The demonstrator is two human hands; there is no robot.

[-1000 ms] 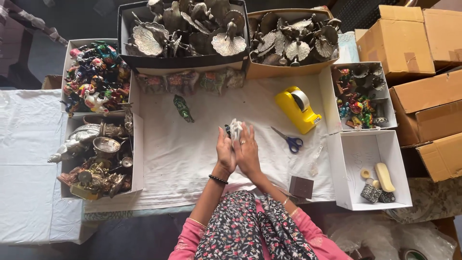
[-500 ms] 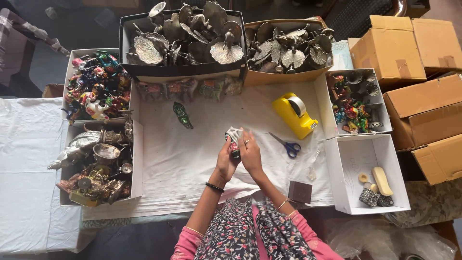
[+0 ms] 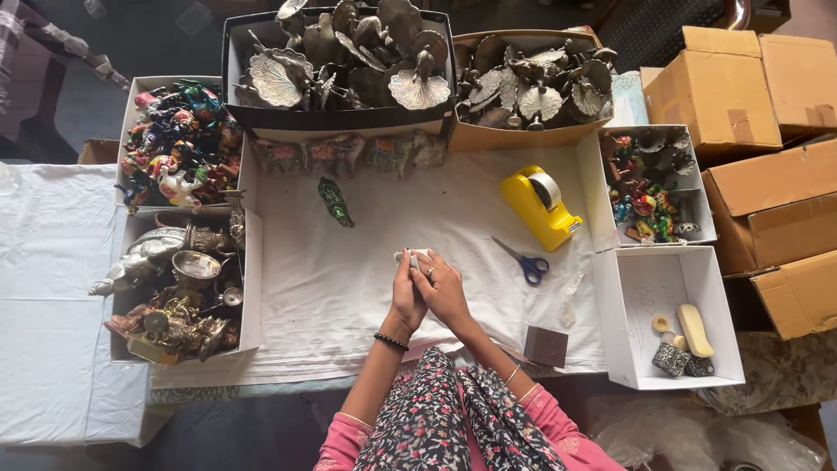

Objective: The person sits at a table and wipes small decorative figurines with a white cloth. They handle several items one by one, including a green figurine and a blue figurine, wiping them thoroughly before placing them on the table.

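A: Nearest the body, what are the hands doing?

B: The left hand and right hand are pressed together at the middle of the white-covered table, both closed around a small pale object whose tip peeks out at their twelve o'clock. What it is, I cannot tell; the fingers hide most of it.

A: How should it be handled?

B: I judge it wants a firm hold from one hand and small, careful finger work from the other, kept low over the cloth so nothing drops far.

A: And around them?

B: A small dark box sits at four o'clock, blue-handled scissors at two o'clock, the yellow tape dispenser beyond those. A green figurine lies at eleven o'clock. Farthest off, at twelve, a black tray holds silvery metal pieces.

A: Anything different from half a second ago?

B: The hands have closed tighter: the object showed more clearly above the fingers then, and now it is mostly covered. The scissors and dispenser have not moved.
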